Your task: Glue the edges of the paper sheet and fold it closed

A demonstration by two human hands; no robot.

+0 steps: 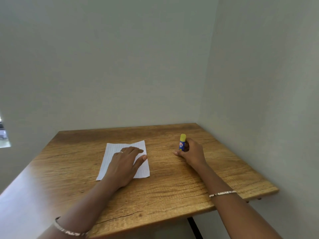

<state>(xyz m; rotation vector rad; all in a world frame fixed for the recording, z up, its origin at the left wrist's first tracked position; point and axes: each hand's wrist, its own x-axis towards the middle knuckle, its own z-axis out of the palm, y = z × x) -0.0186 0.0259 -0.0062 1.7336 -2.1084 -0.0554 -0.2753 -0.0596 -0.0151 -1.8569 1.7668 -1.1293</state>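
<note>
A white lined paper sheet (114, 149) lies flat near the middle of the wooden table (172, 178). My left hand (126, 161) rests palm down on it with fingers spread, covering much of its centre. To the right, a blue glue stick (182, 142) with a yellow cap stands upright on the table. My right hand (190, 153) is wrapped around the stick's lower body, and the cap sticks out above the fingers.
The table stands in a corner, with grey walls close behind it and to its right. Its right edge and near edge are in view, with a dark leg (195, 228) below. A window (4, 133) shows at the far left.
</note>
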